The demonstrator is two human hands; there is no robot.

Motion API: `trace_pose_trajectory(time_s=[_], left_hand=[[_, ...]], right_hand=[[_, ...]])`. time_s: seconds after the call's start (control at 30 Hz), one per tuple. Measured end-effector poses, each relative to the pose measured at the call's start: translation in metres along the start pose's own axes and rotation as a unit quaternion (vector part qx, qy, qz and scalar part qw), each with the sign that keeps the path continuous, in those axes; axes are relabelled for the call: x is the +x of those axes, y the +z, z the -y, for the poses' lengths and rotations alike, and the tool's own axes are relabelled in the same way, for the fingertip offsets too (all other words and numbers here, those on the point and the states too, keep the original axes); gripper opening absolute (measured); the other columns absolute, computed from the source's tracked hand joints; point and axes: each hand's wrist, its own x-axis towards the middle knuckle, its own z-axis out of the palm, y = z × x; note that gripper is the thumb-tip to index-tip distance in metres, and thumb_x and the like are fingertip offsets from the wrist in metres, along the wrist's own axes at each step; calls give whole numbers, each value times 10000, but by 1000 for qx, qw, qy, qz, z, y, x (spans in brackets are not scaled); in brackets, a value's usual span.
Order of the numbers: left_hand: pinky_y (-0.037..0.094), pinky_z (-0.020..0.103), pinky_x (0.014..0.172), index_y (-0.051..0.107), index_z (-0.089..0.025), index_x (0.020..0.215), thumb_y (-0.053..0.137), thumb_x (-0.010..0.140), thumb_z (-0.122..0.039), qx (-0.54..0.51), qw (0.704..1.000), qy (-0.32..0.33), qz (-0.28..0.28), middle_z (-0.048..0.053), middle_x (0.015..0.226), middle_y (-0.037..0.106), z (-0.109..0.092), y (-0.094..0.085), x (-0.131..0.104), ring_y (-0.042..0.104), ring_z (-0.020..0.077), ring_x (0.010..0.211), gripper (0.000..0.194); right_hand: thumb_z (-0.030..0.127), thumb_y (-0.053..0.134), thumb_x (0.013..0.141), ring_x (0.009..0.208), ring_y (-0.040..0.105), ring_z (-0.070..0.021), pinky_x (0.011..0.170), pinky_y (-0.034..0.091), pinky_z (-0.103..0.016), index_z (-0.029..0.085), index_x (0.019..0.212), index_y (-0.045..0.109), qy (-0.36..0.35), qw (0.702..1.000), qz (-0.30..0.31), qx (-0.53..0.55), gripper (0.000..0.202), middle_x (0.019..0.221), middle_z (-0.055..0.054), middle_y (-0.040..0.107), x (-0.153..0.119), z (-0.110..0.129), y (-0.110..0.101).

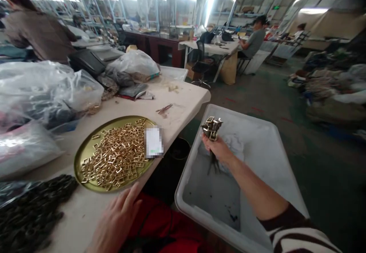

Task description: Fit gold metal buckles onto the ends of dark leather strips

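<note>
My right hand is closed round a bunch of dark straps with metal buckles at their upper ends. The strap tails hang below the fist, over a white plastic bin. My left hand rests at the table's front edge, fingers stretched out, with nothing in it. Just beyond it stands a round gold tray heaped with small gold rectangular buckles. A white card or phone-like thing, partly blurred, lies on the tray's right rim.
Dark small pieces are piled at the table's left front. Plastic bags crowd the left side. A small tool lies behind the tray. One person stands at far left; another sits at the back.
</note>
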Motion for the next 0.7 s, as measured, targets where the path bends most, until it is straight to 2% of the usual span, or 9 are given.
trace_pose_trajectory(time_s=[0.07,0.13,0.23,0.3,0.4,0.53,0.7], left_hand=[[510,328,779,481,-167,1219,380,897,-307,17,999,49,5,102,1059,654,18,10,-1,640,233,906,365],[485,349,836,500,-166,1204,392,888,-263,22,995,93,12,110,1115,630,29,21,-4,613,245,974,349],[446,383,907,509,-178,1202,431,861,-206,25,990,133,31,114,1162,602,36,33,-10,585,257,1027,351],[429,397,934,516,-194,1196,446,844,-174,27,989,137,44,107,1171,596,37,37,-13,576,258,1043,359],[420,413,952,519,-216,1196,460,829,-161,32,990,122,60,98,1173,593,36,36,-14,574,257,1045,376],[416,416,954,513,-245,1201,489,811,-148,45,991,109,69,88,1167,588,31,32,-11,569,254,1041,402],[409,418,952,527,-235,1176,536,796,-158,68,988,110,83,87,1151,583,25,30,-9,556,261,1027,388]], right_hand=[[412,543,817,678,569,-150,640,470,-304,165,820,588,36,997,-4,-65,251,681,6,580,5,-46,-17],[337,551,838,802,594,-162,731,484,-340,139,899,593,85,988,7,-127,211,844,-27,621,1,-94,-23],[305,537,860,894,596,-174,770,496,-368,148,1033,568,162,963,53,-208,235,1027,-53,601,-15,-157,-20],[304,529,866,935,587,-186,787,497,-379,163,1087,549,204,942,94,-248,264,1093,-63,579,-27,-191,-15],[303,522,869,949,581,-190,796,497,-391,162,1117,535,257,907,160,-293,285,1127,-74,565,-45,-229,-4],[302,526,867,951,581,-191,796,498,-388,164,1119,534,299,861,240,-334,288,1130,-74,563,-72,-267,19],[304,533,863,955,582,-193,794,497,-386,168,1119,533,299,836,300,-349,290,1123,-69,566,-104,-306,64]])
